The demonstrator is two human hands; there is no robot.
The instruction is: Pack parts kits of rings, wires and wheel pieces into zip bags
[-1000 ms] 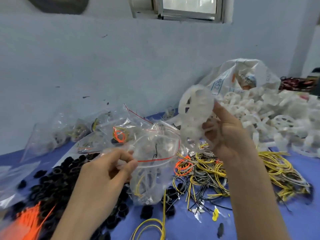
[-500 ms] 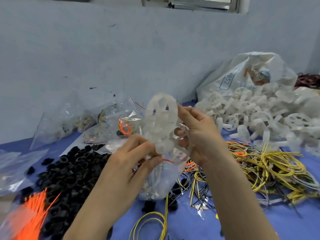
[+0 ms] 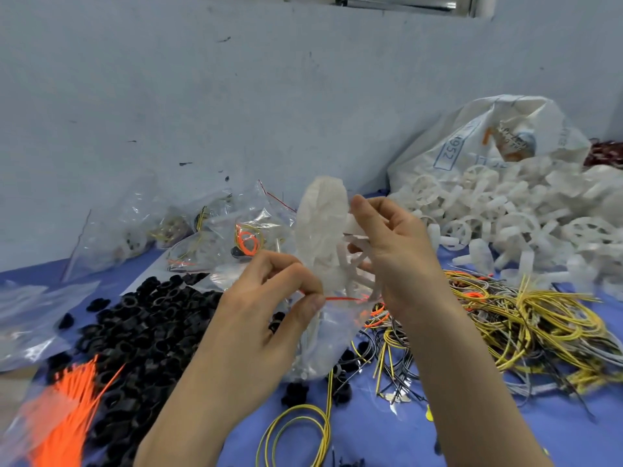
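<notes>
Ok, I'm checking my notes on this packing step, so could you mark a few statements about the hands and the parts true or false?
1. The left hand pinches the zip bag at its red-lined mouth. True.
2. The right hand holds nothing. False: it grips a white wheel piece above the bag's mouth.
3. The black rings lie heaped to the left of the bag. True.
4. The yellow wires lie left of the rings. False: their heap is on the right, in front of the loose wheel pieces.
</notes>
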